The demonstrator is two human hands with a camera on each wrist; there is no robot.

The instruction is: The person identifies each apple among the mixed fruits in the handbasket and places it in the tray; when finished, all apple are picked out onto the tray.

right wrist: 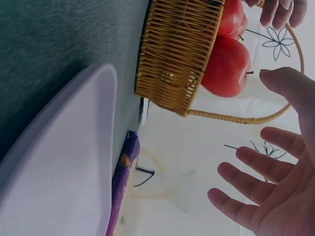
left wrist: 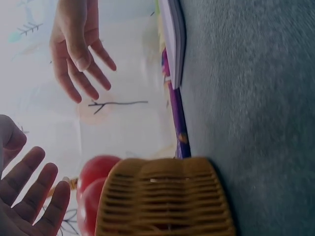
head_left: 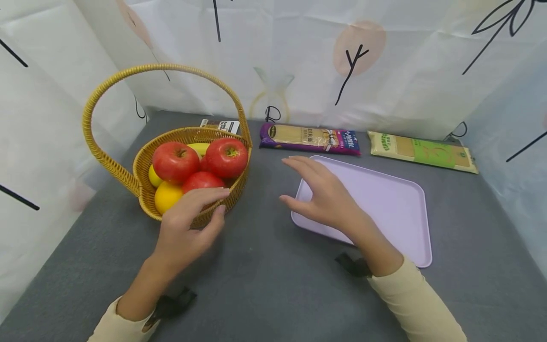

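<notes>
A tan wicker basket [head_left: 147, 199] with a tall arched handle stands on the left of the table. It holds several red apples [head_left: 176, 162], a banana [head_left: 199, 148] and yellow round fruit [head_left: 168, 195]. My left hand [head_left: 188, 232] hovers at the basket's near rim with fingers loosely extended, holding nothing and hiding part of the fruit. My right hand [head_left: 322, 194] hangs over the left side of a lilac tray [head_left: 384, 199], its fingers spread and nothing between them. In the right wrist view, its fingers point towards the basket side, apart from the apples [right wrist: 227, 66].
Behind the tray lie a purple pasta packet [head_left: 309, 138] and a green and cream noodle packet [head_left: 423, 152]. Another small packet [head_left: 220, 125] shows behind the basket. A patterned white cloth [head_left: 307, 61] hangs along the back and sides of the grey table [head_left: 265, 285].
</notes>
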